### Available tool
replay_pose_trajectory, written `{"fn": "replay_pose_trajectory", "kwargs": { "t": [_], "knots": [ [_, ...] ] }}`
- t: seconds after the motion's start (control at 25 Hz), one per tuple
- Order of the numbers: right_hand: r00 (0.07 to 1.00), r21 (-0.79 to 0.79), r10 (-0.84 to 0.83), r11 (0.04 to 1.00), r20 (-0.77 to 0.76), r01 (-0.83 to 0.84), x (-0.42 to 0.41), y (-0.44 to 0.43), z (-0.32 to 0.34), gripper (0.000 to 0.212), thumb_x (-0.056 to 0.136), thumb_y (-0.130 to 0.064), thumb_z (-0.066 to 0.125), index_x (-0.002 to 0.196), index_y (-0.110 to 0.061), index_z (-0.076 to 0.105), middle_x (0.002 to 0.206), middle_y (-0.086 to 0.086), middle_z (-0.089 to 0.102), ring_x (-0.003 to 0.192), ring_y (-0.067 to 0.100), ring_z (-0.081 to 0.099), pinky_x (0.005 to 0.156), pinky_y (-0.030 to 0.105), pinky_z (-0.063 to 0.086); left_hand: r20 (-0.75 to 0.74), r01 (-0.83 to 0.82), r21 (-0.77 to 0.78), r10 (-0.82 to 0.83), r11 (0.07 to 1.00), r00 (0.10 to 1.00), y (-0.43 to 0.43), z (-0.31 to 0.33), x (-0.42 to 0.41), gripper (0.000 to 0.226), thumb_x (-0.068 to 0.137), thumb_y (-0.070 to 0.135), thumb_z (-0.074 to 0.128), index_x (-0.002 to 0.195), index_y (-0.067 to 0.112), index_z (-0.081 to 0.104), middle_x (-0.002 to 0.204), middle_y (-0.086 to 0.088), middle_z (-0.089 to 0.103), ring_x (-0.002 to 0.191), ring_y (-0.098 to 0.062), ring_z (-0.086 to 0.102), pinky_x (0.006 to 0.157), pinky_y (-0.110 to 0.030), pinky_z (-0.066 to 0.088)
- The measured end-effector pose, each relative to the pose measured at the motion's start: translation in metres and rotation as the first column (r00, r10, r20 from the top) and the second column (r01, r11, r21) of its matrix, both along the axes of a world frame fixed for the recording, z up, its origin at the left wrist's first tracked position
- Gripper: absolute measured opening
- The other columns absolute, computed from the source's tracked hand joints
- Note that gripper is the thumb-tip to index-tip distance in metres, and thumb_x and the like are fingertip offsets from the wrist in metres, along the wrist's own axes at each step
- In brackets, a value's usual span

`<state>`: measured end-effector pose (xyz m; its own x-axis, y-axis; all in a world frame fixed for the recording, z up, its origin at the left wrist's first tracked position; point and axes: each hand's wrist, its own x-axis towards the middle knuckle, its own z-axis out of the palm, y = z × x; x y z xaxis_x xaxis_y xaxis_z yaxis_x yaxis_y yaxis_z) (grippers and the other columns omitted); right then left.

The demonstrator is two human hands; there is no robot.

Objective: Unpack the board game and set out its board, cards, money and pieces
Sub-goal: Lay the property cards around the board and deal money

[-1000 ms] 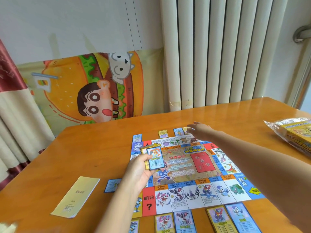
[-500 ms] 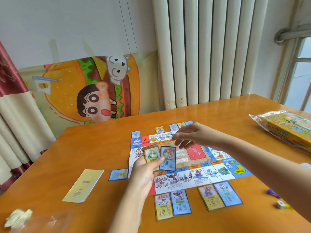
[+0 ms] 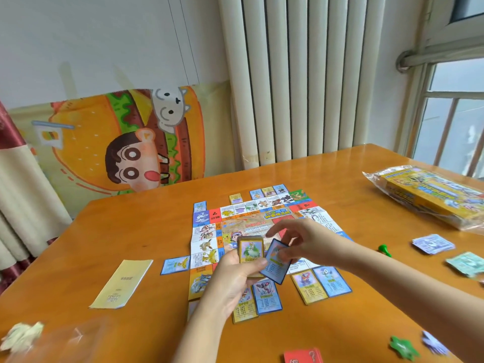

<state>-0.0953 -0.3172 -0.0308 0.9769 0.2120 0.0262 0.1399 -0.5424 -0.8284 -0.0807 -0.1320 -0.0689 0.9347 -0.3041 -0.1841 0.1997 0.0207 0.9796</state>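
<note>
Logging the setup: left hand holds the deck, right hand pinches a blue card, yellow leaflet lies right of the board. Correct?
No: the head view shows the yellow leaflet left of the board. The left hand does hold the deck and the right hand does pinch the blue card.

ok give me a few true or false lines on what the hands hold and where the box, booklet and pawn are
1. The left hand holds a stack of cards. True.
2. The right hand pinches a red card. False: its fingers pinch a blue card.
3. The game box lies left of the board. False: it lies to the right, in plastic wrap.
4. A yellow booklet lies left of the board. True.
5. The green pawn is on the board. False: it is on the table, right of the board.
</note>
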Motion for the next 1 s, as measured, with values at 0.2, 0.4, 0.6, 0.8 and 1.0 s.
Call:
{"fn": "replay_pose_trajectory", "kwargs": {
  "t": [0.2, 0.4, 0.6, 0.8, 1.0],
  "knots": [
    [0.991, 0.204, -0.128, 0.97, -0.05, 0.135, -0.009, -0.01, -0.003, 0.026, 0.088, 0.004, 0.06, 0.106, -0.013, 0.066, 0.109, 0.021, 0.059, 0.083, 0.025, 0.067, 0.071, 0.031, 0.059, -0.063, 0.08, -0.121, -0.088, 0.989, 0.994, 0.002, 0.004, -0.002, 0.015, 0.081, -0.009, 0.063, 0.093, 0.0, 0.064, 0.074, -0.011, 0.071, 0.063, -0.019, 0.068, 0.061, -0.026, 0.057],
    [0.985, 0.231, -0.16, 0.958, -0.063, 0.17, -0.014, -0.011, -0.005, 0.023, 0.088, 0.004, 0.06, 0.104, -0.012, 0.066, 0.102, 0.016, 0.059, 0.079, 0.022, 0.068, 0.072, 0.03, 0.059, -0.067, 0.09, -0.142, -0.1, 0.986, 0.993, 0.0, 0.005, -0.005, 0.014, 0.079, -0.005, 0.066, 0.092, 0.001, 0.065, 0.074, -0.012, 0.07, 0.064, -0.019, 0.067, 0.062, -0.027, 0.057],
    [0.988, 0.265, -0.113, 0.954, -0.107, 0.138, -0.013, -0.011, -0.008, 0.035, 0.087, 0.013, 0.055, 0.104, -0.015, 0.066, 0.106, 0.012, 0.061, 0.085, 0.021, 0.068, 0.077, 0.033, 0.059, -0.085, 0.043, -0.151, -0.056, 0.988, 0.995, -0.001, 0.004, -0.004, 0.014, 0.08, -0.005, 0.066, 0.093, 0.0, 0.065, 0.072, -0.013, 0.068, 0.06, -0.019, 0.066, 0.058, -0.026, 0.057],
    [0.992, 0.16, -0.086, 0.982, -0.088, 0.099, -0.016, -0.015, -0.008, 0.056, 0.076, 0.019, 0.061, 0.113, -0.022, 0.065, 0.109, 0.005, 0.064, 0.092, 0.022, 0.068, 0.081, 0.036, 0.056, -0.085, -0.011, -0.155, -0.003, 0.988, 0.996, -0.001, 0.007, -0.004, 0.015, 0.08, -0.007, 0.066, 0.093, -0.002, 0.063, 0.069, -0.013, 0.067, 0.056, -0.019, 0.065, 0.054, -0.026, 0.056],
    [0.993, 0.107, -0.095, 0.989, -0.075, 0.103, -0.021, -0.014, -0.004, 0.049, 0.077, 0.01, 0.069, 0.114, -0.021, 0.066, 0.104, 0.002, 0.066, 0.078, 0.007, 0.066, 0.078, 0.037, 0.054, -0.05, -0.038, -0.125, 0.032, 0.991, 0.998, 0.0, 0.008, -0.004, 0.011, 0.079, -0.005, 0.067, 0.088, 0.001, 0.063, 0.067, -0.01, 0.067, 0.056, -0.018, 0.064, 0.058, -0.027, 0.056]
  ]
}}
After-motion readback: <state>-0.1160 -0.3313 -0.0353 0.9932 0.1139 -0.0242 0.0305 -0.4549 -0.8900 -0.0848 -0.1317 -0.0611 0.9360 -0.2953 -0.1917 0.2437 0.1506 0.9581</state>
